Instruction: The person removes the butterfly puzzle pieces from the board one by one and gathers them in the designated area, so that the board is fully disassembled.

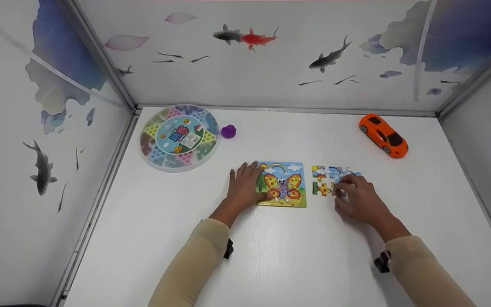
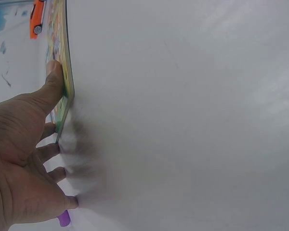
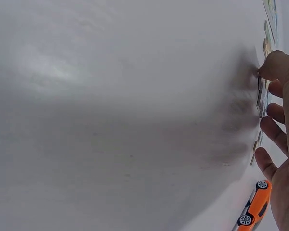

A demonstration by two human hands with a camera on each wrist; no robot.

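Plainly, from the head view, the left hand (image 1: 244, 186) lies spread wide along the left side of the butterfly board (image 1: 290, 198), thumb over its lower part and forefinger at its top corner. Just right of the board, apart from it, lie the pieces (image 1: 320, 188) in rows on the table (image 1: 271, 260). The right hand (image 1: 359, 199) bends over their right end, fingers drawn in; whether it pinches one, I cannot tell. Farther back are a round game box (image 1: 180, 136), a purple toy (image 1: 228, 131) beside it, and an orange car (image 1: 384, 135) at the right. From the left wrist, the thumb rests on the board's edge, the little finger touching the table. From the right wrist, thumb and fingers touch around the thin pieces, the car nearby.
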